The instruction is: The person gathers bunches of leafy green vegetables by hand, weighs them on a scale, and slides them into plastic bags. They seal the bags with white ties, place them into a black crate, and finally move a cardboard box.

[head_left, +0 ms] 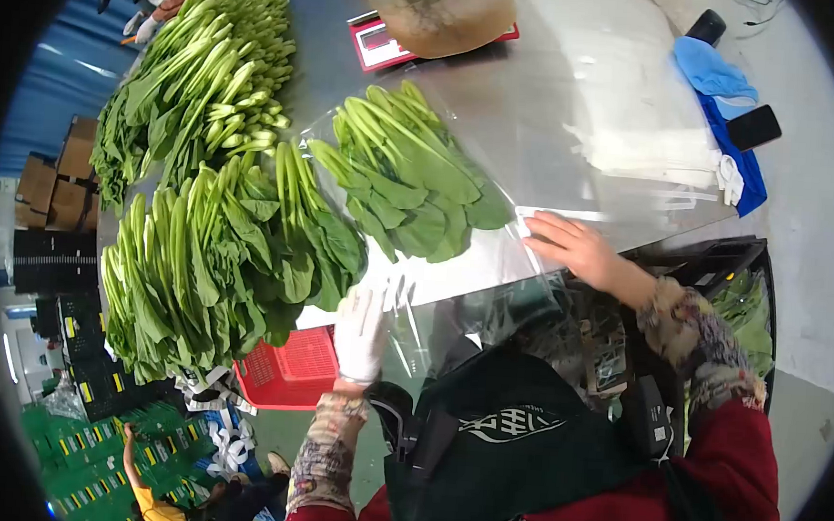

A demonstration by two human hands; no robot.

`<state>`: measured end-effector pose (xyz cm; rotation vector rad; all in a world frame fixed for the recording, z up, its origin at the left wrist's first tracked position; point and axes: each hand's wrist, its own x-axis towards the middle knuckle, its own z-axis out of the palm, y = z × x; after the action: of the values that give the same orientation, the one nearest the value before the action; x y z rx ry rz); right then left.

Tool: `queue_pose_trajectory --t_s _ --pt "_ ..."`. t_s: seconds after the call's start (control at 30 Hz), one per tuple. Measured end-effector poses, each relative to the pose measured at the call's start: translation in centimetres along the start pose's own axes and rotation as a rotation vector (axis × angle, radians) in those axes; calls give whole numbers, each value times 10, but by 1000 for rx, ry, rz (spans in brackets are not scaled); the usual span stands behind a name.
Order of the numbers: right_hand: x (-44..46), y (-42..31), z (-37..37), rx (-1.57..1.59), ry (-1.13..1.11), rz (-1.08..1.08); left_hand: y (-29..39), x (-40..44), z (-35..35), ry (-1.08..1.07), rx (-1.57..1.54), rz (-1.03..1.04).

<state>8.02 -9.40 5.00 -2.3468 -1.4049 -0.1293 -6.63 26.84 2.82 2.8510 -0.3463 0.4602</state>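
Note:
A bunch of leafy greens (412, 179) lies on clear plastic film near the table's front edge, stems pointing away. My right hand (575, 249), bare, rests on the film just right of the leaves, its fingers stretched out. My left hand (360, 329), in a white glove, is at the table edge below the bunch, fingers extended on the film's near side. To its left spreads a row of greens (198, 257), and behind that a taller pile of greens (209, 76) has its stems facing right.
A red scale (382, 46) with a brown tray stands at the back. Clear bags (644, 131), a blue cloth (720, 74) and a phone (754, 127) lie at right. A red basket (291, 372) is below the table. Two other people are at the left.

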Motion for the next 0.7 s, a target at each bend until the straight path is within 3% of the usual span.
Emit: queue_pose_trajectory --t_s 0.1,0.13,0.17,0.23,0.27,0.33,0.43,0.5,0.53,0.57,0.63,0.67,0.7 --pt "12 40 32 65 -112 -288 -13 11 6 -6 -212 208" --pt "16 39 39 96 0 -223 -19 10 13 -36 -324 153" --pt "17 35 42 71 -8 -82 -21 8 14 -40 -491 -24" --pt "32 20 32 -10 -14 198 -32 -10 39 -10 -1021 -787" --pt "44 6 29 285 73 545 -35 -11 44 35 -1137 -869" --pt "60 -1 25 465 112 658 -23 12 22 77 -1357 -1019" --pt "79 0 28 575 120 829 -35 13 16 55 -1351 -1154" --pt "88 2 29 596 122 892 -12 37 -11 174 -831 -1027" --pt "88 6 34 576 136 908 -17 38 -9 272 -447 -773" --pt "89 7 37 543 148 913 -13 38 -12 327 -380 -699" --pt "90 9 43 474 161 925 -12 55 -18 408 -41 -241" --pt "85 13 54 404 205 876 -9 70 -18 371 -181 -122" --pt "87 11 51 442 219 884 -9 87 -21 224 -129 -36"
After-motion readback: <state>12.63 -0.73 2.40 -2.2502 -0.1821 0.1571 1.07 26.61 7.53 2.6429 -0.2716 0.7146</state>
